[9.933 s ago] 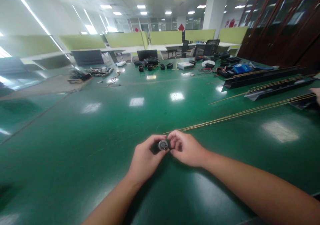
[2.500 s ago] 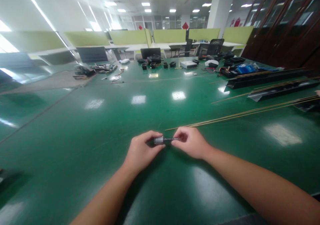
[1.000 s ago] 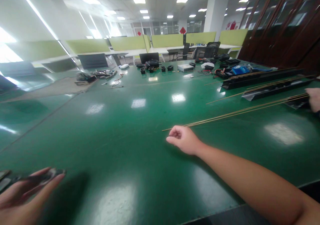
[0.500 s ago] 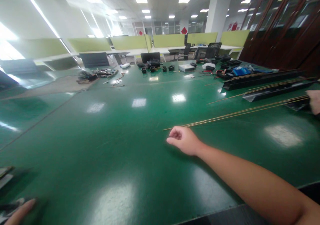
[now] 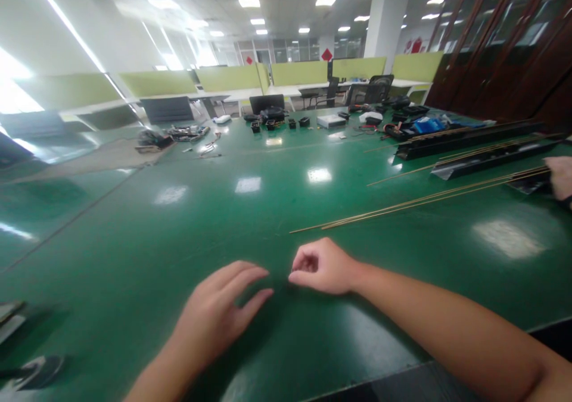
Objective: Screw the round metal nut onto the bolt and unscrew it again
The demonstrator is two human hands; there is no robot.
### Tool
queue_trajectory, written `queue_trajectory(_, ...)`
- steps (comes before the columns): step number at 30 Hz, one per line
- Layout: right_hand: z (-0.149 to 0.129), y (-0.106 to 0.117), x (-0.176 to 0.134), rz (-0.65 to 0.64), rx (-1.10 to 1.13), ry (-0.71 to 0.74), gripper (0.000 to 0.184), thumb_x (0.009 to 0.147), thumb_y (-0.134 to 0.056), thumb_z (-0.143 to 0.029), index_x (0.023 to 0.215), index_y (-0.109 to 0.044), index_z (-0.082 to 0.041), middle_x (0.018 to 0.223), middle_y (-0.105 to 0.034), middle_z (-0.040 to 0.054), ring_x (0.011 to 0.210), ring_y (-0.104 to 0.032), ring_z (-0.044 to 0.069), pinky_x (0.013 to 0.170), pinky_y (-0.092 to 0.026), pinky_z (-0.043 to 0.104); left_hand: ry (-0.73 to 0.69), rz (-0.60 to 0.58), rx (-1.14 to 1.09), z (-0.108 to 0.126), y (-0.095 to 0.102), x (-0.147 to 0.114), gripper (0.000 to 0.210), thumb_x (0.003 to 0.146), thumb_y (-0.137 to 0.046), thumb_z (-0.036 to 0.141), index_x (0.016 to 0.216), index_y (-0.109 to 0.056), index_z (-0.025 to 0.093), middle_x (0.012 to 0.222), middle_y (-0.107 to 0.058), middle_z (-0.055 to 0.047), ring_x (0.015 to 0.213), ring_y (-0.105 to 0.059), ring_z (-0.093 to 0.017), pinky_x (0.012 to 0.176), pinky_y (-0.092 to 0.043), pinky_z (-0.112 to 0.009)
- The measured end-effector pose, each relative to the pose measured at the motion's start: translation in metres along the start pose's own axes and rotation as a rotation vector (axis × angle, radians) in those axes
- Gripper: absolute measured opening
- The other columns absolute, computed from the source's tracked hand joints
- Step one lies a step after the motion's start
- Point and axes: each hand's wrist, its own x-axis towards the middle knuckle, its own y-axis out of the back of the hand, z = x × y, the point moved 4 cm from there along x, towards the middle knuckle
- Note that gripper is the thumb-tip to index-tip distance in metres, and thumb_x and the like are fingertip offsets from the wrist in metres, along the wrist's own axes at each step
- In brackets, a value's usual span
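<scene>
Over the green tabletop (image 5: 201, 229), my left hand (image 5: 218, 307) is a little blurred, its thumb and fingers held apart with nothing visible between them. Its fingertips point at my right hand (image 5: 322, 268), a short gap away. The right fingers are curled in, thumb and fingertips pinched together. Whatever sits in that pinch is too small or hidden to name. Just beyond the right hand lie several thin brass-coloured rods (image 5: 402, 204), which it does not touch. At the lower left edge is a dark, rounded object (image 5: 40, 371) that I cannot identify.
Another person's hand (image 5: 562, 177) is at the right edge by the rods' far ends. Long black channels (image 5: 491, 155) with more rods lie behind. Small black parts (image 5: 270, 124), a white box (image 5: 331, 120) and a blue item (image 5: 428, 125) stand farther back.
My left hand has come from the lower left corner, off the rounded object, to the middle beside my right hand. The right hand has drawn slightly closer to me, away from the rod tips.
</scene>
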Motion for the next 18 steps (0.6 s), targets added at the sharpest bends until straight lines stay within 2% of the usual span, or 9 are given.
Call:
queue_trajectory(3,-0.009,-0.004,-0.006,-0.102,0.019,0.066,0.02,0.076,-0.072,-0.034,0.075,-0.067,-0.015,0.061,-0.059,-0.0021,0.054,-0.05,0.009,0.05,-0.038,0.019,-0.113,-0.157,-0.041,0.029,-0.034,0.024,0.022,0.087,-0.063,0.024,0.109,-0.061,0.023,0.101,-0.067,-0.005,0.089,-0.066,-0.017,0.076,-0.054,-0.026)
queue_trajectory(7,-0.017,-0.002,-0.009,-0.174,-0.029,0.155,0.023,0.073,-0.072,-0.028,0.06,-0.058,-0.015,0.054,-0.053,-0.0049,0.052,-0.046,0.008,0.049,-0.034,0.019,-0.171,-0.173,-0.116,0.046,-0.054,0.032,0.022,0.088,-0.051,0.012,0.106,-0.061,0.02,0.096,-0.066,-0.007,0.084,-0.063,-0.016,0.072,-0.051,-0.026)
queue_trajectory(11,-0.017,-0.004,-0.01,-0.186,-0.026,0.164,0.022,0.074,-0.071,-0.028,0.061,-0.058,-0.015,0.054,-0.053,-0.0053,0.05,-0.046,0.007,0.048,-0.033,0.018,-0.143,-0.142,-0.177,0.049,-0.053,0.032,0.017,0.089,-0.05,0.012,0.096,-0.063,0.019,0.09,-0.065,-0.007,0.08,-0.061,-0.016,0.069,-0.05,-0.025)
queue_trajectory(14,-0.015,-0.008,-0.011,-0.209,-0.033,0.17,0.019,0.076,-0.071,-0.03,0.067,-0.063,-0.015,0.056,-0.055,-0.0049,0.05,-0.048,0.007,0.048,-0.036,0.017,-0.155,-0.105,-0.143,0.049,-0.048,0.029,0.014,0.09,-0.052,0.015,0.094,-0.065,0.02,0.088,-0.067,-0.005,0.077,-0.062,-0.015,0.068,-0.05,-0.025)
queue_trajectory(16,-0.014,-0.009,-0.012,-0.226,-0.032,0.161,0.019,0.077,-0.072,-0.033,0.075,-0.068,-0.015,0.059,-0.058,-0.0038,0.052,-0.051,0.008,0.049,-0.039,0.018,-0.161,-0.077,-0.098,0.041,-0.04,0.022,0.013,0.091,-0.054,0.018,0.096,-0.066,0.021,0.089,-0.068,-0.004,0.078,-0.064,-0.015,0.071,-0.051,-0.025)
queue_trajectory(18,-0.013,-0.009,-0.011,-0.242,-0.032,0.144,0.023,0.078,-0.072,-0.038,0.082,-0.071,-0.015,0.062,-0.061,-0.0023,0.053,-0.053,0.009,0.051,-0.041,0.018,-0.088,-0.02,-0.039,0.024,-0.027,0.01,0.012,0.09,-0.06,0.024,0.1,-0.067,0.024,0.092,-0.07,-0.002,0.081,-0.066,-0.016,0.075,-0.052,-0.025)
